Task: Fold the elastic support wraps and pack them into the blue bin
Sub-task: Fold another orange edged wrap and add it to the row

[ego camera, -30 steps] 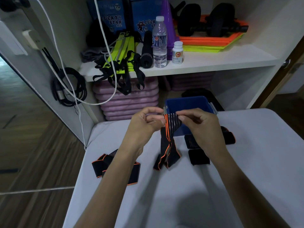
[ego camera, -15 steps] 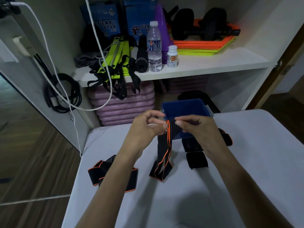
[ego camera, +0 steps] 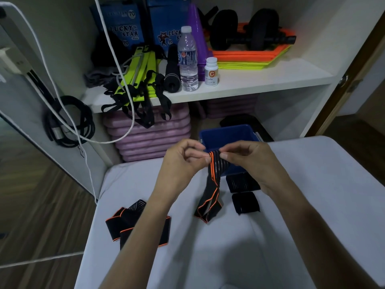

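Black-and-orange wrap: pinched at top edge between left hand and right hand, fingers curled on the fabric; lower end resting on white table. Just behind the grip: blue bin. Below right of the grip: two folded black wraps. Below left of the grip: unfolded wraps, partly under the forearm.
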